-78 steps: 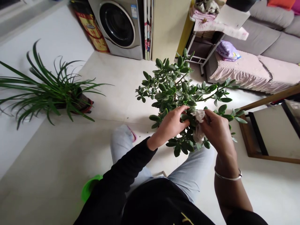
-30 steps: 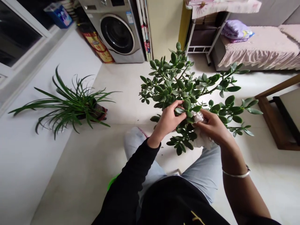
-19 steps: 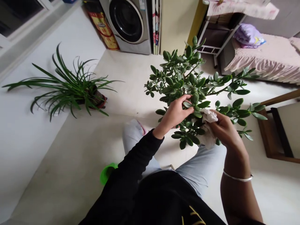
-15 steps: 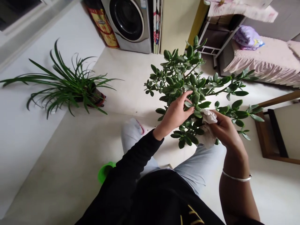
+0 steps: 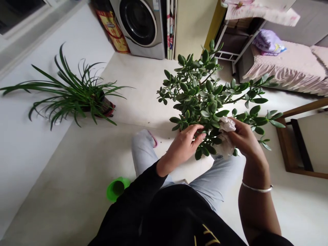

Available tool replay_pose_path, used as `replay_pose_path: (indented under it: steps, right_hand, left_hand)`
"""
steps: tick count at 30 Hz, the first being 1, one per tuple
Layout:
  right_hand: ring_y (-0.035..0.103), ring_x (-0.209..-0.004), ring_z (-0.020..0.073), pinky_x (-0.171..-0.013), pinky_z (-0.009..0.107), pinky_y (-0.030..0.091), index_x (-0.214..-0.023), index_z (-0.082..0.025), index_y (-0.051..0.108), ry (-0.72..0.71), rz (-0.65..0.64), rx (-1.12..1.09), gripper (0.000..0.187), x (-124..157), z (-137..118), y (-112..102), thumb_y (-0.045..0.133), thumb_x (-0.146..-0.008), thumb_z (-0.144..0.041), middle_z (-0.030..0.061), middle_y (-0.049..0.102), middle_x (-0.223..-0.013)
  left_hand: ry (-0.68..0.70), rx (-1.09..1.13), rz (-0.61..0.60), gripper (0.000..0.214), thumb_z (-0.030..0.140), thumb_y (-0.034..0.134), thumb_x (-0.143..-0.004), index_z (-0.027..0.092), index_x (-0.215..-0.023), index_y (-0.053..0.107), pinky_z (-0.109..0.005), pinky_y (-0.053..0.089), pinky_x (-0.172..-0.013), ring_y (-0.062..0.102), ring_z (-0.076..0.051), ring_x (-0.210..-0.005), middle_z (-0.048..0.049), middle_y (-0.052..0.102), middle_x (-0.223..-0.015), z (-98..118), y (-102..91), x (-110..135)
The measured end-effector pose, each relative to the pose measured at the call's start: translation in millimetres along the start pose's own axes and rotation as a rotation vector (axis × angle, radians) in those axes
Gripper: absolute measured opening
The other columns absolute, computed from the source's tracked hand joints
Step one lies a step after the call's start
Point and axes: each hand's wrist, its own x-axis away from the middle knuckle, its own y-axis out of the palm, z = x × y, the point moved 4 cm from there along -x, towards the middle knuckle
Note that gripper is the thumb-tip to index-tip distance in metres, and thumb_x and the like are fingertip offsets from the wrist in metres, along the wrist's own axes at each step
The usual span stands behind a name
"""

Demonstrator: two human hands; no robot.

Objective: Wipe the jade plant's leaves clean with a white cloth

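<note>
Jade-type plant [image 5: 210, 88], center to right of frame: thick oval leaves on branching stems; its pot is hidden. Leaves look firm but probably snap off easily, maybe slick when damp. Best hold: support a leaf from below near its stem, light pinch, no pulling.

Crumpled white cloth [image 5: 227, 124] (could be tissue), right of center against the lower leaves: looks light and limp, fine to grip anywhere in the bunched part.

Right hand [image 5: 243, 138] has it pinched between thumb and fingers. Left hand [image 5: 179, 147], just left of it at the lower leaves: thumb and index apart, narrow gap, nothing seen between; leaf contact can't be told.

Floor [image 5: 69, 174]: pale, smooth, with small dark specks near center. Green bucket [image 5: 110, 191] lower left of center, dark inside. Long-leaved potted plant [image 5: 74, 92] at left, washing machine [image 5: 138, 22] top center-left, sofa [image 5: 292, 65] upper right, wooden frame [image 5: 281, 147] right edge.
</note>
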Motion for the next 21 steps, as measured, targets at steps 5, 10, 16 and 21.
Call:
replay_pose_path:
  steps: [5,10,16,21]
  right_hand:
    - [0.056,-0.073,0.0136,-0.064,0.026,0.041,-0.093,-0.021,0.067,-0.011,-0.009,-0.019,0.012,1,2,1,0.066,-0.083,-0.027,-0.0015,0.065,-0.082]
    - [0.056,-0.074,0.0143,-0.065,0.027,0.042,-0.099,-0.020,0.068,-0.032,-0.029,-0.016,0.015,1,1,3,0.066,-0.087,-0.029,-0.0012,0.064,-0.083]
    - [0.052,-0.073,0.0136,-0.064,0.026,0.039,-0.093,-0.020,0.066,-0.044,-0.036,0.011,0.013,1,2,2,0.067,-0.086,-0.031,-0.0023,0.058,-0.080]
    - [0.048,-0.070,0.0128,-0.062,0.026,0.036,-0.089,-0.021,0.066,-0.024,-0.081,-0.012,0.015,-3,2,3,0.071,-0.083,-0.034,-0.0030,0.057,-0.077]
  left_hand:
    - [-0.141,0.209,-0.090,0.055,0.041,0.060,-0.105,0.024,-0.154,0.041,-0.047,0.059,-0.109,0.069,-0.025,-0.127,-0.0143,0.071,-0.135,-13,7.1,8]
    - [-0.128,0.443,-0.203,0.075,0.039,0.063,-0.103,0.034,-0.166,0.021,-0.050,0.047,-0.123,0.048,-0.026,-0.154,-0.0117,0.046,-0.167,-18,16.9,-1]
    - [-0.059,0.601,-0.322,0.078,0.037,0.071,-0.098,0.030,-0.164,0.029,-0.051,0.047,-0.122,0.055,-0.027,-0.146,-0.0127,0.057,-0.156,-21,22.0,-10]
    - [-0.072,0.716,-0.319,0.089,0.053,0.078,-0.091,0.026,-0.161,0.029,-0.054,0.048,-0.116,0.054,-0.034,-0.144,-0.0178,0.062,-0.146,-34,23.1,-12]
